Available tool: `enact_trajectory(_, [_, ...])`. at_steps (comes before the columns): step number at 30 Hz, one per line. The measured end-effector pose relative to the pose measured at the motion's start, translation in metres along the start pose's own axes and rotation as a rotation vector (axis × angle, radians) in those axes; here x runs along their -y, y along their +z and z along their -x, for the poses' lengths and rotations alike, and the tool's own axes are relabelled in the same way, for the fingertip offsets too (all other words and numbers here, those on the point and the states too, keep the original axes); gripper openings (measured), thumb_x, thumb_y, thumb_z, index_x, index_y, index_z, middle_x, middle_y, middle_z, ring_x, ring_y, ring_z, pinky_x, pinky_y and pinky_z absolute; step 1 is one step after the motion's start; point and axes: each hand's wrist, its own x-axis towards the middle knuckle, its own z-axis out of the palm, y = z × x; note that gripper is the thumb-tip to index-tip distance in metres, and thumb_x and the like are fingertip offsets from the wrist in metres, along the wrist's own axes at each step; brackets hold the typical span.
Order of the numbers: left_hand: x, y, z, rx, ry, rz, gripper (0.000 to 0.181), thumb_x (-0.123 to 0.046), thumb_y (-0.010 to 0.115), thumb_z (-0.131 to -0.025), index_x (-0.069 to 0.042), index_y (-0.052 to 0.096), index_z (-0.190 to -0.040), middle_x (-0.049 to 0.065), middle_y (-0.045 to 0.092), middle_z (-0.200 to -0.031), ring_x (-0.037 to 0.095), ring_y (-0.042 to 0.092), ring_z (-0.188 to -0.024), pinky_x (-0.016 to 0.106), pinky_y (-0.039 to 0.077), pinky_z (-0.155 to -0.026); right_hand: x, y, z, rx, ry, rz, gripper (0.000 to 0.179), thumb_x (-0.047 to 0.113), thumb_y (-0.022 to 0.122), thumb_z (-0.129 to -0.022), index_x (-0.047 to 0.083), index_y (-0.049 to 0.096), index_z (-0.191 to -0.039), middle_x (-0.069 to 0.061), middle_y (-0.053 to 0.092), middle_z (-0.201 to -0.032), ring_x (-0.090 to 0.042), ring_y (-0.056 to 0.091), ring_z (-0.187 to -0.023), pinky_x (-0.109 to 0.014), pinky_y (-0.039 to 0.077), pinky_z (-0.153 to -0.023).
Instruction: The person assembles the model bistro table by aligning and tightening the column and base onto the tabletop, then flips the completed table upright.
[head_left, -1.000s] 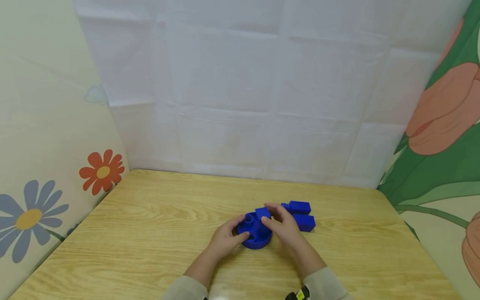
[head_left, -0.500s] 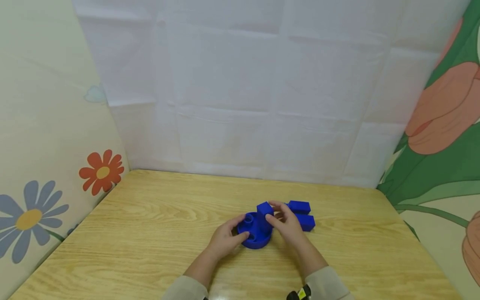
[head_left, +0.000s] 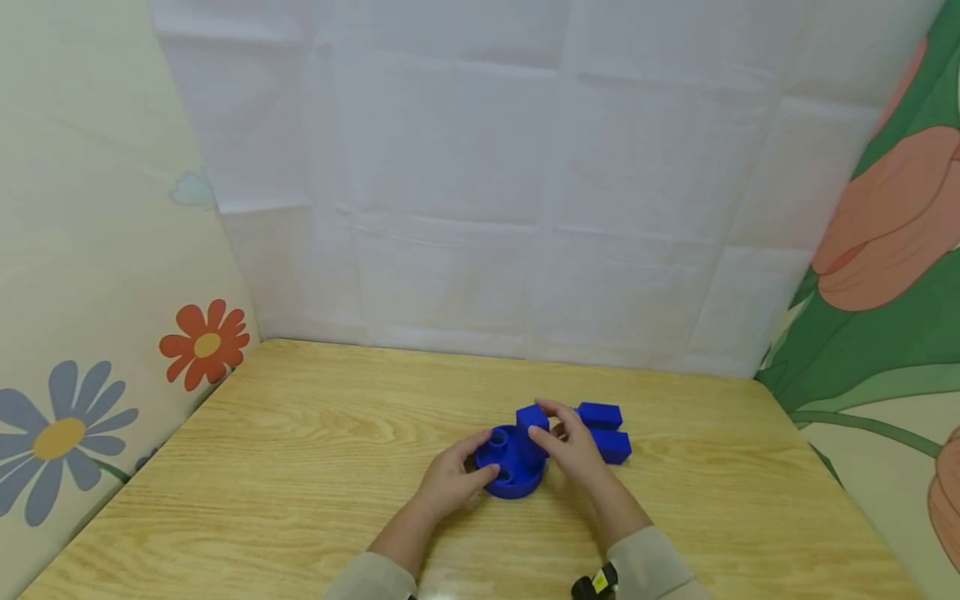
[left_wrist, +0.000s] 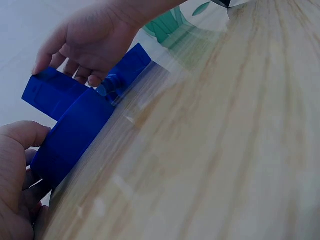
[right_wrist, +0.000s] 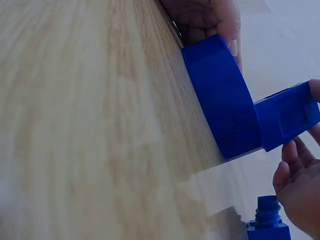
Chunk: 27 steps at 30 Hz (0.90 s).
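A round blue base [head_left: 512,489] with a raised rim lies flat on the table. Two round sockets show inside it. My left hand [head_left: 452,477] grips its left side, thumb over the near rim and fingers at the far side. My right hand [head_left: 576,450] pinches a rectangular blue block [head_left: 532,420] between thumb and fingers. This block stands upright at the base's right side; its lower end is hidden behind the rim of the base [right_wrist: 220,97] in the right wrist view. Whether the two are joined, I cannot tell.
Two more blue blocks lie right of the base, a far one [head_left: 601,414] and a nearer one [head_left: 615,447]. The right wrist view shows a threaded end on one block [right_wrist: 269,225]. A white cloth [head_left: 480,208] hangs behind the wooden table [head_left: 300,467].
The block in my right hand has risen into a more upright stance over the base and shifted slightly right. My left hand and the base have stayed put.
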Motion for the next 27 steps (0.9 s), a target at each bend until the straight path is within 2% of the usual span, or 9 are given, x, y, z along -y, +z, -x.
enact_trajectory(3, [0.0001, -0.0001, 0.0000, -0.003, 0.000, -0.001, 0.057, -0.023, 0.070, -0.088, -0.004, 0.054, -0.139, 0.022, 0.055, -0.140, 0.042, 0.049, -0.131, 0.056, 0.036, -0.110, -0.0006, 0.0001, -0.0001, -0.011, 0.011, -0.024, 0.049, 0.027, 0.065, -0.094, 0.011, 0.052, -0.139, -0.011, 0.054, -0.135, -0.023, 0.053, -0.103, -0.033, 0.049, -0.079])
enact_trajectory(5, [-0.0002, -0.0002, 0.0001, 0.000, -0.002, 0.004, 0.057, -0.023, 0.070, -0.088, -0.004, 0.054, -0.139, 0.022, 0.054, -0.140, 0.042, 0.049, -0.132, 0.056, 0.036, -0.111, -0.0001, 0.0000, 0.0007, -0.011, 0.018, -0.044, 0.048, 0.026, 0.065, -0.094, 0.011, 0.052, -0.139, -0.011, 0.054, -0.137, -0.026, 0.054, -0.114, -0.040, 0.051, -0.088])
enact_trajectory(9, [-0.0004, -0.0005, 0.0005, 0.008, -0.003, 0.011, 0.057, -0.023, 0.070, -0.088, -0.004, 0.053, -0.140, 0.022, 0.054, -0.141, 0.042, 0.048, -0.132, 0.056, 0.035, -0.111, -0.0013, 0.0003, 0.0015, -0.012, 0.019, -0.091, 0.047, 0.023, 0.064, -0.095, 0.007, 0.051, -0.137, -0.015, 0.055, -0.138, -0.034, 0.052, -0.126, -0.049, 0.047, -0.101])
enact_trajectory(14, [0.0003, -0.0006, 0.0002, 0.010, 0.001, 0.007, 0.057, -0.023, 0.070, -0.089, -0.003, 0.053, -0.140, 0.022, 0.053, -0.141, 0.042, 0.048, -0.133, 0.056, 0.036, -0.111, -0.0011, 0.0011, 0.0015, -0.009, 0.016, -0.146, 0.049, 0.016, 0.063, -0.095, 0.005, 0.046, -0.140, -0.021, 0.057, -0.137, -0.038, 0.052, -0.128, -0.052, 0.044, -0.104])
enact_trajectory(20, [0.0011, -0.0003, -0.0006, -0.002, 0.006, 0.005, 0.057, -0.022, 0.070, -0.088, -0.002, 0.054, -0.139, 0.023, 0.055, -0.140, 0.042, 0.049, -0.131, 0.056, 0.036, -0.111, -0.0004, 0.0017, -0.0001, 0.038, 0.024, -0.208, 0.058, 0.016, 0.061, -0.096, 0.007, 0.037, -0.149, -0.024, 0.049, -0.145, -0.042, 0.043, -0.137, -0.057, 0.037, -0.110])
enact_trajectory(23, [0.0010, -0.0001, -0.0009, -0.010, 0.011, 0.003, 0.057, -0.021, 0.071, -0.087, -0.002, 0.054, -0.138, 0.023, 0.055, -0.139, 0.042, 0.050, -0.131, 0.056, 0.036, -0.111, -0.0001, 0.0021, -0.0004, 0.049, 0.038, -0.217, 0.058, 0.018, 0.061, -0.097, 0.008, 0.038, -0.149, -0.023, 0.050, -0.143, -0.040, 0.045, -0.134, -0.056, 0.039, -0.109])
enact_trajectory(27, [0.0002, -0.0001, -0.0007, -0.011, 0.010, 0.002, 0.057, -0.021, 0.071, -0.087, -0.003, 0.054, -0.138, 0.022, 0.055, -0.139, 0.041, 0.049, -0.131, 0.056, 0.035, -0.111, -0.0007, 0.0017, -0.0002, 0.017, 0.052, -0.183, 0.053, 0.019, 0.061, -0.096, 0.010, 0.044, -0.146, -0.018, 0.055, -0.134, -0.032, 0.052, -0.124, -0.050, 0.044, -0.105])
